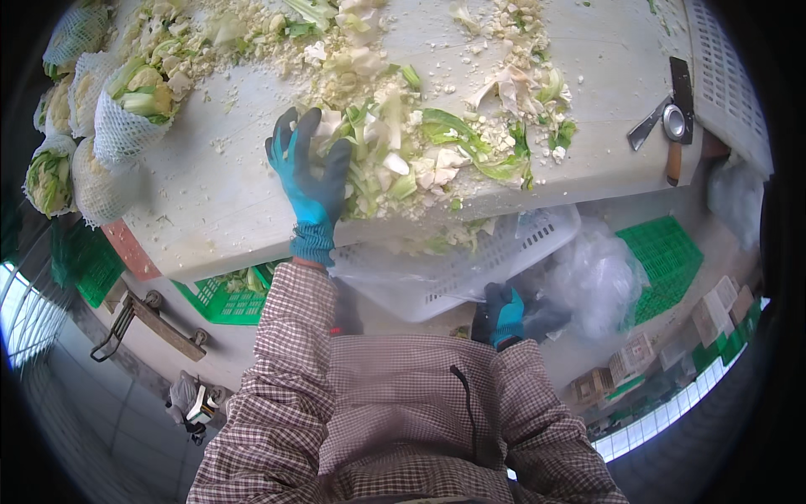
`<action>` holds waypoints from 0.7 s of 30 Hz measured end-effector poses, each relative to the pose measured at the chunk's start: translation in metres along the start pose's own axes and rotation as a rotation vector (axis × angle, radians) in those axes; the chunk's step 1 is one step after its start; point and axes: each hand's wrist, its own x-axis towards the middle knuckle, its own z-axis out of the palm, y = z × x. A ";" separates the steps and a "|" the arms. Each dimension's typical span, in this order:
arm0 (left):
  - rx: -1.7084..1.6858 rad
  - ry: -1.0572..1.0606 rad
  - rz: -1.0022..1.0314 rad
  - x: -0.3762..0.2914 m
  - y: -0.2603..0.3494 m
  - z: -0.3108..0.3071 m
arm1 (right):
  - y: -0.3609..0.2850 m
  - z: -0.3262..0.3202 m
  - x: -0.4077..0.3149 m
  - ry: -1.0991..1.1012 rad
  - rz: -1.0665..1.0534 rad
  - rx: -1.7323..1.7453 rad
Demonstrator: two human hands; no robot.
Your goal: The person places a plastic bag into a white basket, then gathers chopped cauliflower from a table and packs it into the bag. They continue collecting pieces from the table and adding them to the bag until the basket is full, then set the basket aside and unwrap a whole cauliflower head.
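My left hand [312, 173], in a blue and black work glove, is spread over the table with its fingers apart. Its inner side rests against a pile of cauliflower trimmings [403, 160], made of leaves, stalk pieces and crumbs. Some trimmings hang over the near table edge, above a white perforated plastic crate [390, 296]. My right hand [504, 312], gloved alike, has its fingers closed at the crate's near rim and appears to grip it. The crate is tilted below the edge, and part of it is hidden under the table.
Net-wrapped cauliflower heads [132, 116] are stacked at the table's left. A knife [677, 120] and a second blade [648, 123] lie at the right. Clear plastic bags [598, 283] and a green crate [661, 264] stand below. A cart [157, 324] and a person [184, 397] are at the lower left.
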 end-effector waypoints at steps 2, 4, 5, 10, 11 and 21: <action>0.037 -0.057 -0.006 -0.030 0.029 0.009 | -0.007 0.002 -0.004 -0.006 0.025 0.004; 0.033 -0.096 -0.002 -0.061 0.054 0.020 | -0.015 0.004 -0.009 -0.020 0.004 0.046; 0.052 -0.120 0.017 -0.077 0.063 0.024 | -0.019 0.005 -0.012 -0.016 -0.002 0.009; 0.136 -0.219 0.233 -0.132 0.085 0.028 | -0.043 0.011 -0.022 0.007 -0.055 -0.089; 0.118 -0.221 0.229 -0.127 0.091 0.031 | -0.047 0.012 -0.024 -0.011 -0.093 -0.110; 0.303 -0.548 0.565 0.125 0.213 0.163 | -0.019 0.010 -0.011 -0.043 0.052 0.310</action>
